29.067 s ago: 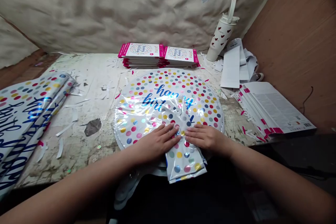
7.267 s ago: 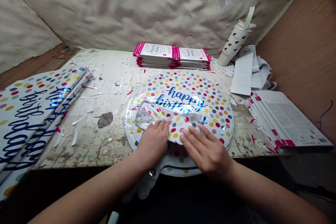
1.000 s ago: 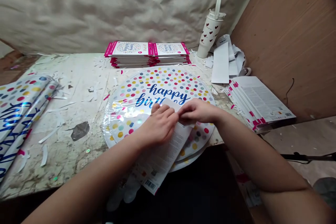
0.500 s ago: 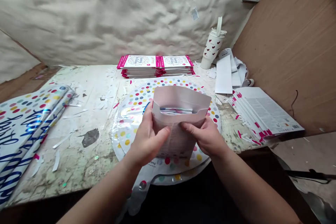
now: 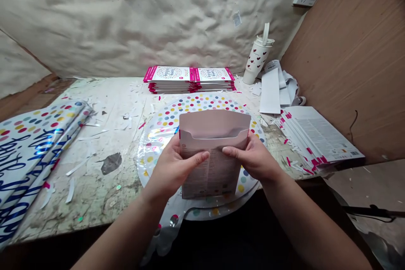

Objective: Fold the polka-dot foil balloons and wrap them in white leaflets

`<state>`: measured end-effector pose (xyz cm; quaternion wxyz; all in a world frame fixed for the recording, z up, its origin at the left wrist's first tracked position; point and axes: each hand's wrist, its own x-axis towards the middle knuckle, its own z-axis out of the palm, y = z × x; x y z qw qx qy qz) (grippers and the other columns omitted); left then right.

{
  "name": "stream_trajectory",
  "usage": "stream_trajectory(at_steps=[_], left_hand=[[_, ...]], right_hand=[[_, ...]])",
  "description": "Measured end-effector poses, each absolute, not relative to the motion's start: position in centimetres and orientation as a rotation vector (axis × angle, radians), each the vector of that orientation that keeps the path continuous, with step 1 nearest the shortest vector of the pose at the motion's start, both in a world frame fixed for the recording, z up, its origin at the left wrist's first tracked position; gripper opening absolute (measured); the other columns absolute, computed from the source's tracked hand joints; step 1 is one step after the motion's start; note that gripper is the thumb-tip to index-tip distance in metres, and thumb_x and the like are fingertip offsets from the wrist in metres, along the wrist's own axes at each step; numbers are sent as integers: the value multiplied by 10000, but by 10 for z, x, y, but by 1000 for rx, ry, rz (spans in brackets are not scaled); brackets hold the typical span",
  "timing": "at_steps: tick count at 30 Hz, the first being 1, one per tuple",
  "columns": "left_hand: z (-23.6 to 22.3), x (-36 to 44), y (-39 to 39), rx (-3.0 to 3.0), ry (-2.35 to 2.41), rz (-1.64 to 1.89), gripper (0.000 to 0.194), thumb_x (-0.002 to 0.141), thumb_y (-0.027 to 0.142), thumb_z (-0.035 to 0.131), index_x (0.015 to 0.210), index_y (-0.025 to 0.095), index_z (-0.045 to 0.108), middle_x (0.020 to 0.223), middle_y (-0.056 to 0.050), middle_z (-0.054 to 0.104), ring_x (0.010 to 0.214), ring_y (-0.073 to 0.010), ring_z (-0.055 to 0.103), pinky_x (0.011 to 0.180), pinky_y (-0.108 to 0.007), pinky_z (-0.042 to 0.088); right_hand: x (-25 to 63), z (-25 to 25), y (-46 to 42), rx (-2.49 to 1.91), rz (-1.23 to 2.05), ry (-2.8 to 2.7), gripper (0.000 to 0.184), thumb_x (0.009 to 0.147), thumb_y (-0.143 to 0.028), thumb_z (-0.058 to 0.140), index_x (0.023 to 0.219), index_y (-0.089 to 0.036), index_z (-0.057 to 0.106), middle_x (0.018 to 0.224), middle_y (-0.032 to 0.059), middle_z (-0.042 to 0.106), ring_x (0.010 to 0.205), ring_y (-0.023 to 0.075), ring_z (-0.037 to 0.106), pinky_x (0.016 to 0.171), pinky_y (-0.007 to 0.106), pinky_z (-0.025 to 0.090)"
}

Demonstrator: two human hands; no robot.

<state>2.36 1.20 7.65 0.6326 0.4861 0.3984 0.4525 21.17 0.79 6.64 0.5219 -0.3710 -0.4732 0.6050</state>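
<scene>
1. Head view: we see the left hand (image 5: 172, 164) and right hand (image 5: 257, 159) gripping the printed envelope (image 5: 210, 175) by its sides, fingers (image 5: 196, 160) closed, above the round foil balloons (image 5: 202, 103).
2. We judge that hard thumb pressure could crease the card, or tilting spill any contents.
3. Half a second ago we saw folded edges inside its mouth; now none show.

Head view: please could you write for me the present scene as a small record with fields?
Left hand: grips the left side of the envelope
Right hand: grips its right side
Envelope: printed panel, flap up, mouth open
Centre: round dotted foil, partly hidden by envelope and hands
Far side: stacked packets, tumbler with hearts
Left edge: dotted foil sheets
</scene>
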Motion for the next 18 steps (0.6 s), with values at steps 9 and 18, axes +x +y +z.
stream_trajectory(at_steps=[9,18], left_hand=[[46,17,17,759,1072,728,184,707,309,626,733,138,565,458,59,513,314,-30,377,299,-125,253],[35,30,-1,924,1118,667,255,744,320,542,584,122,535,364,-12,529,307,-87,461,345,-168,340]], right_hand=[[240,50,46,-1531,1075,-1492,427,874,-492,382,803,-152,630,678,58,631,678,191,600,615,312,479],[195,44,4,-1205,292,-2259,192,872,-186,464,899,-173,654,868,73,651,820,178,583,741,294,449]])
